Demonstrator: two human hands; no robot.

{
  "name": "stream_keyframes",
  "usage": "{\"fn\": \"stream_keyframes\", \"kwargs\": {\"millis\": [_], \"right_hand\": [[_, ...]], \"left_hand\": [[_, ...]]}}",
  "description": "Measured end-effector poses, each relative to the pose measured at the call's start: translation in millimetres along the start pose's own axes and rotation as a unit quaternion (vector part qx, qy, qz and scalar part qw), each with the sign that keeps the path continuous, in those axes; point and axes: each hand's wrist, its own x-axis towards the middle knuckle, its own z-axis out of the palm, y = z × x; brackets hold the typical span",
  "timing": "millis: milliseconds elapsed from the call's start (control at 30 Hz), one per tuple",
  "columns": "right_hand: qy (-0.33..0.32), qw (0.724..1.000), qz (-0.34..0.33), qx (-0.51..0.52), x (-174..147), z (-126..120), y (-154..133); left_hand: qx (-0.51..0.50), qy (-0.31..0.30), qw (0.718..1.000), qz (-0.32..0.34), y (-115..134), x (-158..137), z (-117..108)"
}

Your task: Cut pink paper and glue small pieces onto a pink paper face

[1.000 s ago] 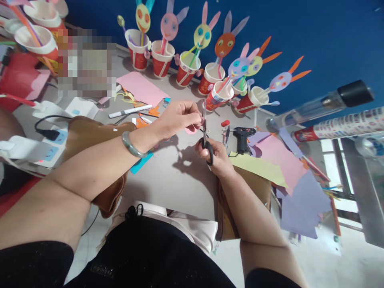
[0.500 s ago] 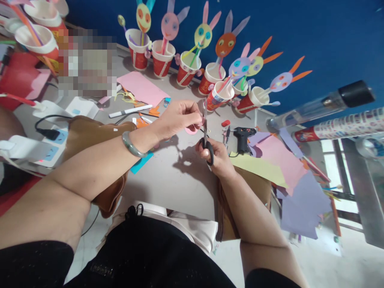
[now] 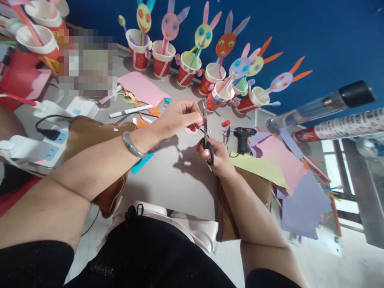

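My right hand [image 3: 217, 156] is closed around the black handles of a pair of scissors [image 3: 205, 134], whose blades point away from me. Right beside the blades, my left hand [image 3: 181, 119] pinches something small between thumb and fingertips; the fingers mostly hide it. A pink paper piece [image 3: 190, 131] shows just under the left fingertips, and I cannot tell whether it is held or lies on the table. A small red cap [image 3: 225, 123] and a black glue gun [image 3: 244, 138] lie to the right of the scissors.
Red paper cups [image 3: 162, 64] with paper rabbit faces line the blue wall. Coloured paper sheets [image 3: 303, 204] cover the right side. A white marker [image 3: 131, 111], pink paper [image 3: 144, 88] and orange scraps lie left. Power strips [image 3: 54, 146] with cables stand further left. Brown cushioned pads [image 3: 87, 136] flank the table.
Almost nothing differs. Both hands and the scissors stay in nearly the same place, with only a very slight shift at the fingertips and handles.
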Motion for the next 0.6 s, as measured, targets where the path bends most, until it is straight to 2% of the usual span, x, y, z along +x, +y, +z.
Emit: {"fn": "stream_keyframes", "kwargs": {"millis": [600], "right_hand": [[-0.002,1.0,0.002,0.011,-0.2,0.4,-0.6]], "left_hand": [[-0.002,0.014,1.0,0.0,-1.3,1.1,0.5]]}}
